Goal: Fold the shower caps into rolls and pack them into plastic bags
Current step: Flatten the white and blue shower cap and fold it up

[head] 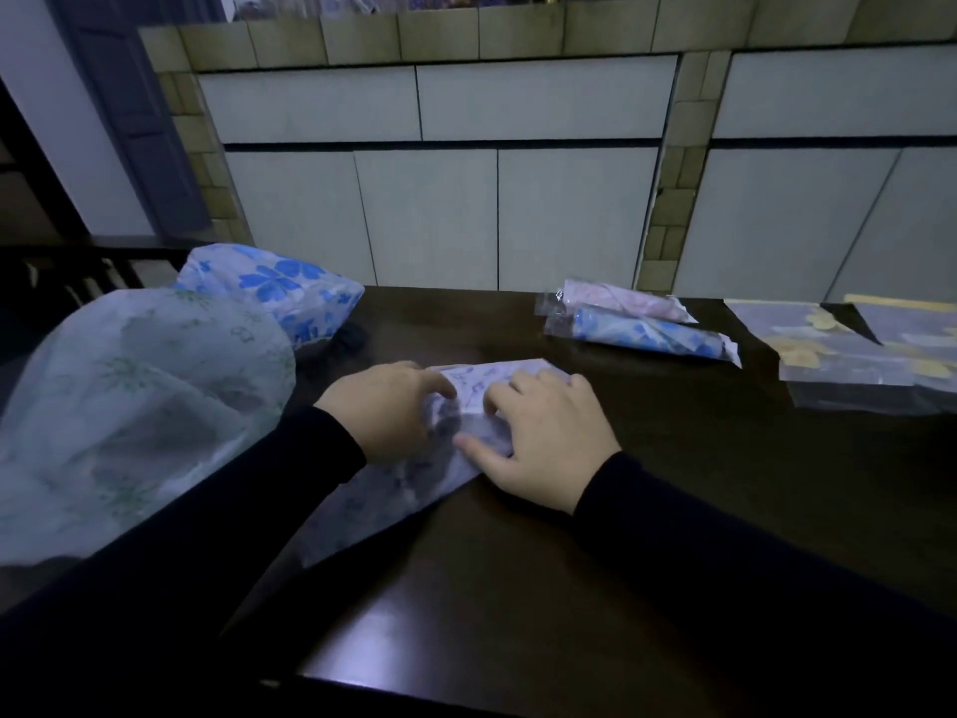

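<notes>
Both hands work a pale purple-printed shower cap (414, 474) folded flat at the middle of the dark bench (673, 484). The left hand (386, 417) curls its fingers (440, 388) onto the fold; the right hand (549, 437) presses down with fingers spread, thumb toward 9 o'clock. Both palms face down. Two bagged rolls (642, 323) lie at 2 o'clock, loose caps (140, 396) at 9 o'clock.
</notes>
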The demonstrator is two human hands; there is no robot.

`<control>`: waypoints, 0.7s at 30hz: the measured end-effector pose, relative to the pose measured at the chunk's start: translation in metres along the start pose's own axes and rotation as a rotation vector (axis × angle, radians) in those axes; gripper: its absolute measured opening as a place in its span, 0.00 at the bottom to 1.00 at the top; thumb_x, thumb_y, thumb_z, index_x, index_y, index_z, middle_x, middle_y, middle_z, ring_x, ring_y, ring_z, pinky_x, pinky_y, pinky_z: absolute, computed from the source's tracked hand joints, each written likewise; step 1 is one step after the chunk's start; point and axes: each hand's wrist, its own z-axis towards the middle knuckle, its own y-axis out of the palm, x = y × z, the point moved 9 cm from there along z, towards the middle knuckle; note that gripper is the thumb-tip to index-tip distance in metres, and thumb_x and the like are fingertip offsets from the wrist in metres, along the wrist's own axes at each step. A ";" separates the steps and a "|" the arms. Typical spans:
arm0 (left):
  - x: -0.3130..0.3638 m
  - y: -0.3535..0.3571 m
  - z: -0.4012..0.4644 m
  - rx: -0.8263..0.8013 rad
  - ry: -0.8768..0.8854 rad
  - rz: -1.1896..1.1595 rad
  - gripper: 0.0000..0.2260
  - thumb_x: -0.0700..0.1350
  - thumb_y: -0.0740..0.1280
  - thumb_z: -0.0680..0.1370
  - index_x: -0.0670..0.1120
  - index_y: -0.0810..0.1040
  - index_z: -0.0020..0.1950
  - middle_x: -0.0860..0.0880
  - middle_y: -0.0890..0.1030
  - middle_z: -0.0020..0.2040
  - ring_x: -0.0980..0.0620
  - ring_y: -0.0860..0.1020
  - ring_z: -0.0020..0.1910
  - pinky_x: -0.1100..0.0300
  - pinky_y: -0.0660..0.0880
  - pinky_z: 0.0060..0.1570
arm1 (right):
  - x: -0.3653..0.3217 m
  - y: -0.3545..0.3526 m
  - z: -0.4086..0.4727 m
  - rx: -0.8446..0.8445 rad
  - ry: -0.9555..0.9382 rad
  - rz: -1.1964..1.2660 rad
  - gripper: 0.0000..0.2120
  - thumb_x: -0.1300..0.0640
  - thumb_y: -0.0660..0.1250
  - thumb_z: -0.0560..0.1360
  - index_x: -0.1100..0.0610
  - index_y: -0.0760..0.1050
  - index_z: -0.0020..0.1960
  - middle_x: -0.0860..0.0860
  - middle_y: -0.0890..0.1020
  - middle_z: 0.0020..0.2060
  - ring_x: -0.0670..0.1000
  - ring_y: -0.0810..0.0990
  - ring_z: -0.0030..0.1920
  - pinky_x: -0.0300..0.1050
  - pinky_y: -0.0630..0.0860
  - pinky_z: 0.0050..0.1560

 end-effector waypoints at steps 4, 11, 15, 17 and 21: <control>-0.007 -0.003 0.003 0.093 -0.046 -0.036 0.13 0.53 0.64 0.76 0.54 0.79 0.60 0.47 0.76 0.57 0.50 0.73 0.60 0.60 0.67 0.59 | 0.007 0.013 0.003 -0.124 -0.008 0.027 0.26 0.31 0.53 0.74 0.48 0.72 0.61 0.48 0.75 0.55 0.51 0.72 0.58 0.54 0.61 0.59; -0.013 -0.011 0.007 0.279 0.014 -0.086 0.13 0.54 0.68 0.74 0.50 0.83 0.54 0.50 0.76 0.63 0.46 0.74 0.61 0.56 0.67 0.63 | -0.013 0.007 -0.008 -0.176 -0.243 0.319 0.22 0.35 0.59 0.76 0.44 0.72 0.65 0.40 0.75 0.62 0.41 0.72 0.59 0.44 0.66 0.59; 0.002 0.013 0.007 0.044 0.201 -0.192 0.16 0.56 0.61 0.79 0.53 0.79 0.62 0.54 0.71 0.71 0.52 0.68 0.70 0.55 0.64 0.68 | -0.002 0.015 -0.005 -0.299 -0.194 0.307 0.23 0.33 0.58 0.75 0.42 0.71 0.65 0.40 0.71 0.62 0.39 0.69 0.54 0.46 0.64 0.62; -0.004 0.030 0.007 -0.073 0.151 -0.187 0.24 0.62 0.57 0.79 0.56 0.67 0.72 0.58 0.60 0.76 0.55 0.56 0.76 0.51 0.54 0.74 | 0.015 0.017 -0.002 -0.324 -0.151 0.312 0.22 0.35 0.60 0.75 0.42 0.70 0.65 0.40 0.71 0.64 0.40 0.68 0.57 0.48 0.64 0.65; -0.004 0.042 0.011 -0.095 0.104 -0.162 0.26 0.63 0.49 0.80 0.57 0.54 0.77 0.57 0.50 0.78 0.55 0.46 0.77 0.49 0.45 0.75 | 0.024 0.010 -0.002 -0.214 -0.175 0.349 0.13 0.44 0.64 0.76 0.45 0.74 0.59 0.41 0.73 0.59 0.40 0.69 0.59 0.40 0.65 0.62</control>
